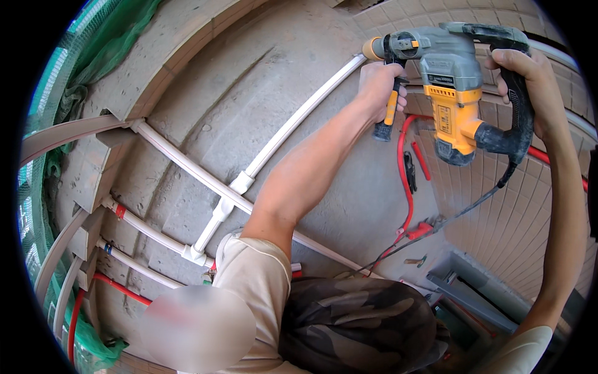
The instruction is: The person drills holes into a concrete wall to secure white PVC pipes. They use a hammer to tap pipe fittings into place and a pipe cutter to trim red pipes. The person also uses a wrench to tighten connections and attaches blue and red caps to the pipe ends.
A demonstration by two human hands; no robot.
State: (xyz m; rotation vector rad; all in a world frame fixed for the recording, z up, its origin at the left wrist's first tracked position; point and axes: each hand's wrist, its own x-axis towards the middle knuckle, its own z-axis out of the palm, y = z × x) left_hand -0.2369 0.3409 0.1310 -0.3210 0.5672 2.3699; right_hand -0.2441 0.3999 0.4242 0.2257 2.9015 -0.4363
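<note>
Held up at the upper right is a grey and orange rotary hammer drill [451,87], its front collar pointing left toward the wall. My left hand [380,87] is closed around the black and orange side handle near the front. The fingers of my right hand [529,78] wrap the black rear handle. No bit can be made out beyond the orange collar. A dark power cord [461,215] runs from the base of the rear handle down to the lower left.
White pipes [305,118] with tee fittings cross the grey concrete surface [249,81]. A red hose [402,162] curves below the drill, beside black-handled pliers [410,171] and a red tube [421,161]. Tiled wall [498,212] lies right; green netting [93,62] hangs left. A grey box [479,274] stands lower right.
</note>
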